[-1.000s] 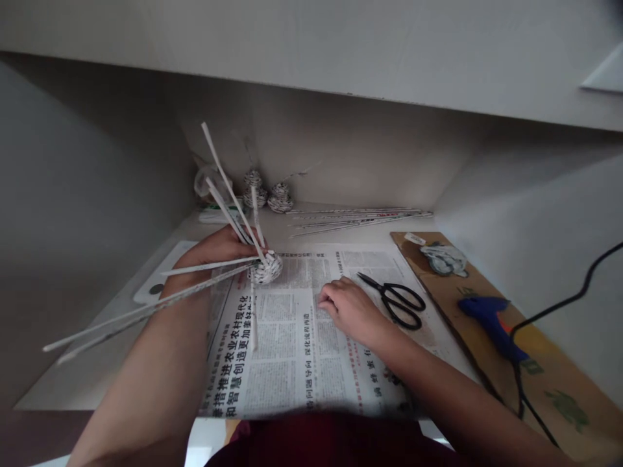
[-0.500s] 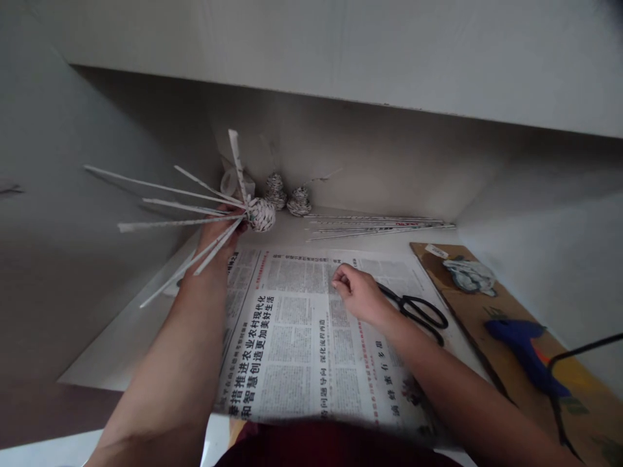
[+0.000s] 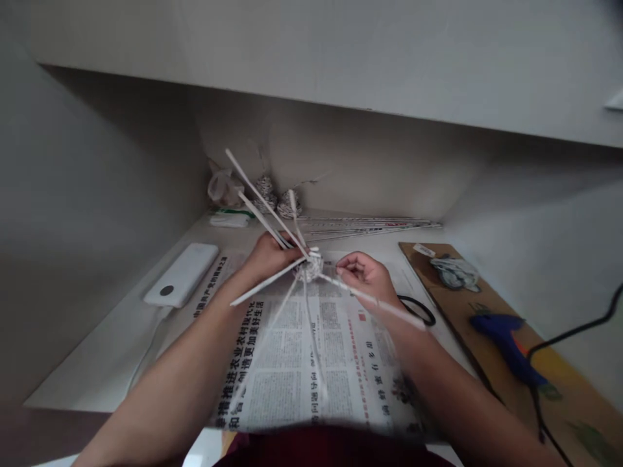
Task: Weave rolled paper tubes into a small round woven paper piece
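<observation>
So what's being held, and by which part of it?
The left hand holds the woven ball by its far left side, near the strips' base. The right hand shows no clear hold.

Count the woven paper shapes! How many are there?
3. One woven paper ball is in the left grip above the newspaper. The left woven gourd and right woven gourd stand side by side near the back wall. Others could be hidden.

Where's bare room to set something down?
Front-left tabletop, between white device, left wall and near edge. Newspaper between the forearms is bare beneath the woven ball's strips. Back-left is crowded with woven gourds; cardboard holds a glue gun.
</observation>
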{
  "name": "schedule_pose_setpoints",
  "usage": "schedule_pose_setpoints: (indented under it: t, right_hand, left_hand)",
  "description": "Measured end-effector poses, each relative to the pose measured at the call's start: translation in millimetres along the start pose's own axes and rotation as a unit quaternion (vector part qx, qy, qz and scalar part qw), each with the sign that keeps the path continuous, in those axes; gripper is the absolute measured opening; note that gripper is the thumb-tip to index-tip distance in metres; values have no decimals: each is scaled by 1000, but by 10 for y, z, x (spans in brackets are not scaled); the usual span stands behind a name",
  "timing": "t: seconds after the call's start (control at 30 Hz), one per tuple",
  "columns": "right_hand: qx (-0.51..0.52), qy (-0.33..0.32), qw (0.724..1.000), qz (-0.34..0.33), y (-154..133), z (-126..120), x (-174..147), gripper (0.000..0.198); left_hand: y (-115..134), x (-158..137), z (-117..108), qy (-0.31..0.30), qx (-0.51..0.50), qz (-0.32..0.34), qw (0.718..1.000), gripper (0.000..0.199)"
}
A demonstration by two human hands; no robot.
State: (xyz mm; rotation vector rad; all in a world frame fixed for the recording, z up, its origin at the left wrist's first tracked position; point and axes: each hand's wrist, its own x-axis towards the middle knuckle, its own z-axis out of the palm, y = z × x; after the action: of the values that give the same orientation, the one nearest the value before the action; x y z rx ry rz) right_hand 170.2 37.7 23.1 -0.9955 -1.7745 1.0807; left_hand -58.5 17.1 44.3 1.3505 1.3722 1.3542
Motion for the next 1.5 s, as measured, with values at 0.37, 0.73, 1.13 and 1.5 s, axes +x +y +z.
schedule_pose_setpoints:
  t: [0.37,0.73,1.13,1.5]
  right_hand:
    - [-123,-6,987,-100,-270,-141,-370,12]
    - [-304,-63,912,-268,-178,-33,-408,26]
    - [-258,-229,904,-254,-307,97,-468,32]
    - [-261,-161,944,-122,-427,-148,-399,17]
  left_hand:
    - [-69,-181,426,-161,149,45,975,11]
    - [-99,-202,491,-156,157,43,974,11]
    - [-120,-200,471,-190,114,29,975,4]
    - [-51,-230,482,-222,111,15,969,8]
